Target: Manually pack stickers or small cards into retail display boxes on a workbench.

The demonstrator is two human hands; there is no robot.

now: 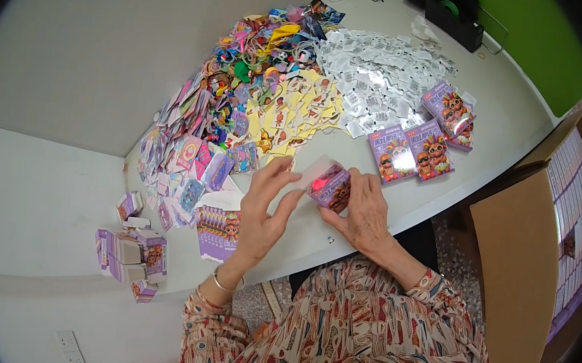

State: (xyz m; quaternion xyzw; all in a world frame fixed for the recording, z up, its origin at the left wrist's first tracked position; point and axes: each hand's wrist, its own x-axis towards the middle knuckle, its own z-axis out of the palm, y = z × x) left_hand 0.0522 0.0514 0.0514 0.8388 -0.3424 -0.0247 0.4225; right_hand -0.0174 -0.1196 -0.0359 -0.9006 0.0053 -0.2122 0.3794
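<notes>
My right hand [365, 216] grips a small purple printed carton [337, 190] just above the table's front part. The carton's end flap stands up, white inside, and something bright pink shows at the opening. My left hand [267, 204] is beside that flap with thumb and fingers apart. Its index fingertip is close to the flap; whether it touches, I cannot tell. Beneath and left of my left hand lies a fanned stack of flat purple printed cards [214, 234]. To the right, several purple cartons [394, 157] lie on the table, some stacked.
Beyond my hands are piles of silvery-white packets [380, 74], yellow sticker sheets [295, 111] and mixed colourful trinkets [246, 70]. Empty-looking cartons [129, 253] cluster at the left edge. A black tape dispenser [453, 25] sits far right. An open cardboard box [515, 276] of packed cartons stands right.
</notes>
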